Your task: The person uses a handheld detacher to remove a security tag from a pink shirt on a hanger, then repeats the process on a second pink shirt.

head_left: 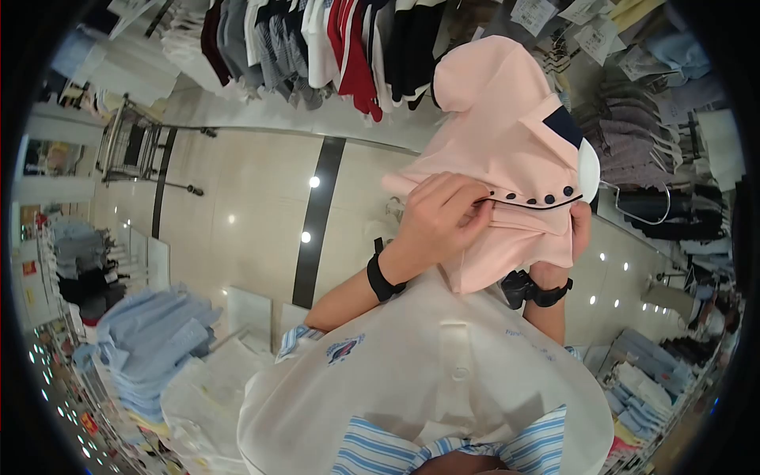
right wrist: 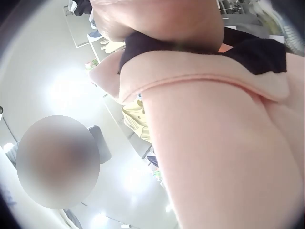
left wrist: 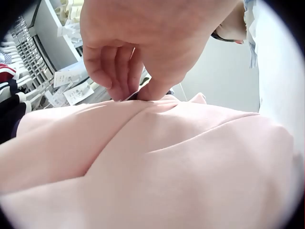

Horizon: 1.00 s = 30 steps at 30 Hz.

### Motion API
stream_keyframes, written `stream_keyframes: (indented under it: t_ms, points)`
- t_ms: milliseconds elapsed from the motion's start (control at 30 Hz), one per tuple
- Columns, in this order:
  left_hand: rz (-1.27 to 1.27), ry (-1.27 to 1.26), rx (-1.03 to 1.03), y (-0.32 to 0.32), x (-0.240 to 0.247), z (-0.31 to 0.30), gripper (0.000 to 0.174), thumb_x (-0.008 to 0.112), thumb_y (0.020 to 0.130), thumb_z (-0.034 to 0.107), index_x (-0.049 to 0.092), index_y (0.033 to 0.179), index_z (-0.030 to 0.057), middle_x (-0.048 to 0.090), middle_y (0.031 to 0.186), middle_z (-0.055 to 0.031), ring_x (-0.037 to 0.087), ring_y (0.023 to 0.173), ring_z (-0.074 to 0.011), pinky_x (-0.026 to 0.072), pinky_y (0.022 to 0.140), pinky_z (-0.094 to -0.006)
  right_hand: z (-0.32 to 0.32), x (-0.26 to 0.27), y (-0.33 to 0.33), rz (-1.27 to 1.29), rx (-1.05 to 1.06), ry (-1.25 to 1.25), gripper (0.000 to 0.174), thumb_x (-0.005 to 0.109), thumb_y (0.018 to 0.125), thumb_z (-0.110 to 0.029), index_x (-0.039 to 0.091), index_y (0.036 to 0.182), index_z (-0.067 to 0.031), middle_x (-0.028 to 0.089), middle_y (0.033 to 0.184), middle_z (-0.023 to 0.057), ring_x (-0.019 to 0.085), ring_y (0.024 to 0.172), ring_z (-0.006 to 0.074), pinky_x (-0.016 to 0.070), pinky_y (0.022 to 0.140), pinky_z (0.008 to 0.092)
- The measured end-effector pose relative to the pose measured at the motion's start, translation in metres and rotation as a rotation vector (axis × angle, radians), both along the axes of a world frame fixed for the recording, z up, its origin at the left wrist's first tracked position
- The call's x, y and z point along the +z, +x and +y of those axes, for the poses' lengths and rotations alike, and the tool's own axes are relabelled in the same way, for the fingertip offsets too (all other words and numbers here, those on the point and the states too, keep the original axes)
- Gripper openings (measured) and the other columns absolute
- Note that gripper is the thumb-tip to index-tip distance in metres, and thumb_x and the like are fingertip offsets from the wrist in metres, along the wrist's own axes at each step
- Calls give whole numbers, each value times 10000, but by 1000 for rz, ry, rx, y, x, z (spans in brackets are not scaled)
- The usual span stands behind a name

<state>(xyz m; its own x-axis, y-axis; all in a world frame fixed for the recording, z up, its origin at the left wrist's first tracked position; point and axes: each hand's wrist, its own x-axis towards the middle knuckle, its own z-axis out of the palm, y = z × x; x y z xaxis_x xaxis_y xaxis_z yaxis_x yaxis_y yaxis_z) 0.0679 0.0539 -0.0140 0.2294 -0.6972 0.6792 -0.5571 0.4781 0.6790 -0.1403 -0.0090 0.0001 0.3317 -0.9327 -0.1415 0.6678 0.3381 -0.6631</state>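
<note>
A pale pink garment [head_left: 503, 142] with a navy inner collar and a row of dark buttons [head_left: 549, 199] is held up in front of the person's chest. From its collar end stick out a white hanger [head_left: 588, 170] and a metal hook. The left hand [head_left: 443, 218] pinches the dark-trimmed front edge beside the buttons; in the left wrist view the left hand [left wrist: 147, 43] has thumb and fingertips together on that edge. At the collar the right hand [head_left: 582, 229] grips the fabric, and the right wrist view has this hand [right wrist: 162, 19] over the navy lining, its fingertips hidden.
Beyond the garment, a rack of hanging clothes [head_left: 309, 47] runs along the top. More hanging garments [head_left: 629, 134] stand at the right. Folded blue shirts [head_left: 150, 340] lie at lower left. A wheeled metal rack [head_left: 131, 146] stands on the tiled floor [head_left: 245, 198].
</note>
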Motion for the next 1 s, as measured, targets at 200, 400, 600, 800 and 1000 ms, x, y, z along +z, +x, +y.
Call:
stream_keyframes:
  t_ms: [200, 400, 600, 800, 1000]
  points:
    - [-159, 74, 55, -59, -4, 28, 192, 760, 705, 0, 692, 880, 41, 676, 828, -62, 623, 671, -256, 510, 622, -364, 11, -29, -68, -10, 60, 52, 453, 551, 959, -265, 595, 1300, 31, 699, 1247, 161, 677, 1126, 266, 539, 1014, 412]
    - [-263, 181, -22, -106, -7, 45, 167, 729, 716, 2, 683, 870, 47, 641, 785, -56, 608, 668, -270, 508, 620, -384, 45, -26, -99, 28, 14, 90, 435, 522, 976, -219, 580, 1314, 50, 684, 1228, 148, 674, 1107, 247, 529, 1002, 385]
    - [-154, 273, -336, -130, -3, 36, 166, 731, 744, 6, 689, 901, 39, 658, 796, -77, 642, 704, -259, 529, 652, -359, 55, -9, -114, 92, -219, 92, 424, 546, 974, -249, 598, 1290, 29, 701, 1199, 141, 683, 1093, 247, 528, 1000, 372]
    - [59, 452, -580, -108, 4, 13, 137, 713, 797, 4, 685, 931, 14, 676, 826, -97, 679, 749, -235, 545, 694, -331, 45, -11, -115, 17, -161, 119, 421, 563, 953, -263, 615, 1259, 20, 710, 1149, 119, 689, 1038, 222, 544, 963, 363]
    - [17, 437, -637, -56, 2, -21, 135, 719, 803, 38, 688, 935, 26, 677, 873, -104, 680, 793, -263, 555, 724, -360, 8, -23, -78, 76, -151, 231, 394, 577, 957, -233, 615, 1259, 17, 677, 1152, 113, 680, 1063, 243, 554, 951, 383]
